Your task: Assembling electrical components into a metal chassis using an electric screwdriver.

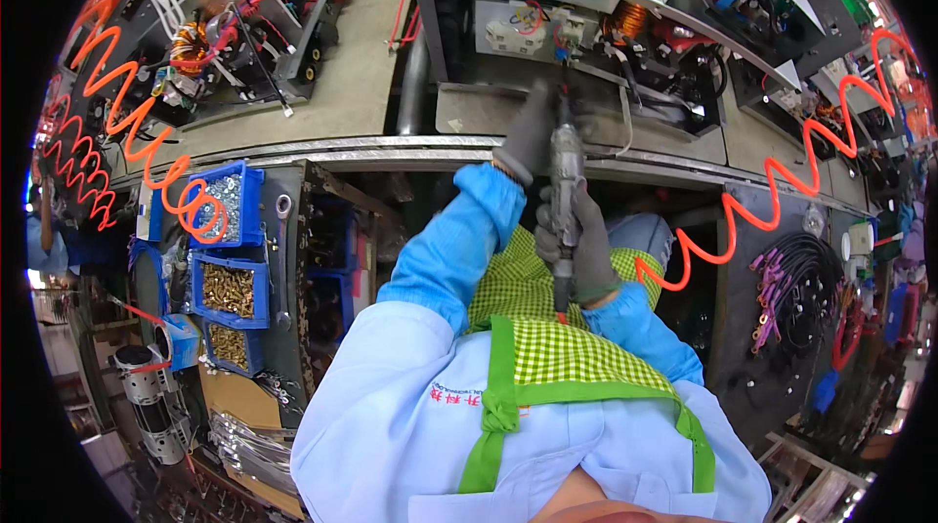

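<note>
My right hand (591, 240), in a grey glove, is wrapped round a grey in-line power screwdriver (565, 171). The tool stands lengthwise before me, its tip pointing away toward an open metal chassis (703, 20). A copper-wound coil (625, 20), wires and white connector parts (518, 30) show inside the chassis. My left hand (532, 132), also grey-gloved, is beside the front end of the screwdriver, close to the chassis's near edge. Motion smears its fingers, so I cannot make out whether it holds anything.
Blue bins of brass screws (230, 289) and silver fasteners (223, 201) sit at left, beside a wrench (283, 220). Another coil assembly (195, 49) stands at back left. Orange coiled hoses (772, 196) hang on both sides. Black cables (796, 279) lie at right.
</note>
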